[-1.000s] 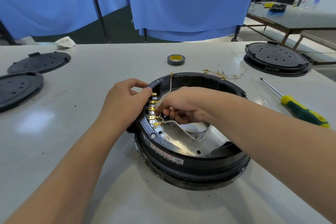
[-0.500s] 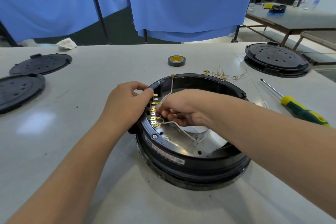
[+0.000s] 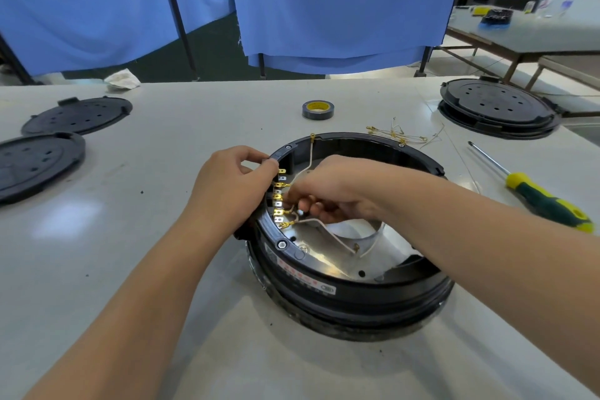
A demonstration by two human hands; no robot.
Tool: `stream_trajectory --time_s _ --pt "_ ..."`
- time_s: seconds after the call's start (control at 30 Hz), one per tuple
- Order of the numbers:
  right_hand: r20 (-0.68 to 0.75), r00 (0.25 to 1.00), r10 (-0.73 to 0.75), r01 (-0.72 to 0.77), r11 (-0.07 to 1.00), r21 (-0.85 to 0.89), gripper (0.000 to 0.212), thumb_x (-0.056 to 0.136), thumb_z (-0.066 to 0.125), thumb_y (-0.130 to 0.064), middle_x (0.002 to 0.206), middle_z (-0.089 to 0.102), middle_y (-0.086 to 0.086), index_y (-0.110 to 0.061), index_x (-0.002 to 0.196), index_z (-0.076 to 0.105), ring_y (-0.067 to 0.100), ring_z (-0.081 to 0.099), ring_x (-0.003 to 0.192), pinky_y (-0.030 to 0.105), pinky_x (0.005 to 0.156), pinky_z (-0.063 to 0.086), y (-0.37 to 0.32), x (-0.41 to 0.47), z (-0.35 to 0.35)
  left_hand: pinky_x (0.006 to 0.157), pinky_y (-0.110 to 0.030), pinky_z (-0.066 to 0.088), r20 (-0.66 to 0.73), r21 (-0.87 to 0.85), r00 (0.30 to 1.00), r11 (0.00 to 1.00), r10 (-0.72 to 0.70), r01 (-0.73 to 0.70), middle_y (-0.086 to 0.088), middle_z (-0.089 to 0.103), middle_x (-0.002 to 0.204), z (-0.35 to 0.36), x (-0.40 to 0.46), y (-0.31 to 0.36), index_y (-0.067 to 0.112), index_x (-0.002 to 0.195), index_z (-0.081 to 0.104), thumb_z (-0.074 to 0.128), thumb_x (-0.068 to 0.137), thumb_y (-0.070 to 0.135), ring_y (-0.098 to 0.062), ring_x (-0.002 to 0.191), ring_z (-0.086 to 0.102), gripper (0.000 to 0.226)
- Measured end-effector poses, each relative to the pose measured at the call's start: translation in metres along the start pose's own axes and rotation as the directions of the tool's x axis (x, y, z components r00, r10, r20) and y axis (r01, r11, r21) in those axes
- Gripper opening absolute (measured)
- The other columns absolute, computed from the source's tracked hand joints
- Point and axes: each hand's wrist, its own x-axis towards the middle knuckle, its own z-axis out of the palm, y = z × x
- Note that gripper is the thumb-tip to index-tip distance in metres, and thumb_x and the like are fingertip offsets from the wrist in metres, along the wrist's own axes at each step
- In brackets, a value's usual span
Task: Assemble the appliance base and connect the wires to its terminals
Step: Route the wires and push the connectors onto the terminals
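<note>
Base (image 3: 344,289): round black ring housing with a shiny metal floor, open side up, lying flat on the table at centre frame, slightly right.
Terminals (image 3: 280,197): row of small metal tabs, some with gold connectors, running down the inner left wall of the base.
Wires (image 3: 306,162): thin, pale, gold-tipped; one rises to the far rim, another runs from the lowest tabs to the floor.
Spare wires (image 3: 397,135): loose tangle on the table just behind the base, upper right of centre.

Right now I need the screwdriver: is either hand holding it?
No, the screwdriver lies on the table, apart from both hands.
</note>
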Motion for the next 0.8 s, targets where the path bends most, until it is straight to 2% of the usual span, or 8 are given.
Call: stream_trajectory --time_s 0.2,0.43,0.57,0.7,0.8 --pt "-0.038 0.999 -0.006 0.003 0.997 -0.072 0.018 0.089 0.063 -0.027 0.04 0.05 -0.008 -0.016 0.075 0.062 0.002 0.042 0.033 0.012 0.039 0.037 0.001 0.0 -0.004 0.058 -0.028 0.048 -0.042 -0.001 0.999 1.0 -0.004 0.004 -0.013 0.071 0.069 0.0 -0.002 0.001 0.027 0.077 0.07 0.066 0.083 0.033 -0.024 0.06 0.063 0.009" --pt "0.003 1.0 -0.013 0.013 0.991 -0.13 0.024 0.086 0.067 -0.036 0.041 0.049 -0.009 -0.015 0.076 0.065 0.002 0.043 0.034 0.012 0.04 0.038 0.003 -0.004 -0.011 0.057 -0.027 0.048 -0.059 -0.01 0.998 1.0 -0.011 0.01 -0.01 0.071 0.067 0.0 -0.002 0.001 0.027 0.076 0.07 0.067 0.083 0.032 -0.02 0.058 0.063 0.009" --pt "-0.102 0.98 -0.17 0.139 0.957 -0.253 0.031 0.077 0.077 -0.035 0.051 0.053 0.0 -0.009 0.072 0.062 0.011 0.045 0.04 0.018 0.041 0.038 0.006 -0.004 -0.017 0.059 -0.029 0.051 -0.055 -0.021 0.998 1.0 -0.018 0.017 -0.007 0.071 0.065 0.001 -0.002 0.002 0.028 0.077 0.07 0.066 0.083 0.031 -0.02 0.058 0.065 0.008" --pt "-0.004 0.96 -0.279 0.265 0.918 -0.295 0.014 0.075 0.079 -0.03 0.053 0.057 -0.005 -0.018 0.078 0.074 0.008 0.046 0.047 0.019 0.047 0.04 0.005 -0.006 -0.016 0.057 -0.027 0.049 -0.065 -0.004 0.998 1.0 -0.016 0.015 -0.004 0.07 0.063 0.0 -0.002 0.002 0.028 0.075 0.07 0.067 0.083 0.032 -0.017 0.055 0.063 0.009" --pt "0.024 0.946 -0.323 0.314 0.894 -0.321 0.003 0.077 0.077 -0.024 0.063 0.065 -0.002 -0.022 0.08 0.077 0.009 0.052 0.057 0.023 0.057 0.044 0.007 -0.005 -0.017 0.058 -0.027 0.049 -0.065 -0.003 0.998 1.0 -0.021 0.021 -0.005 0.07 0.063 0.0 -0.002 0.003 0.028 0.074 0.07 0.067 0.082 0.033 -0.018 0.055 0.063 0.009"
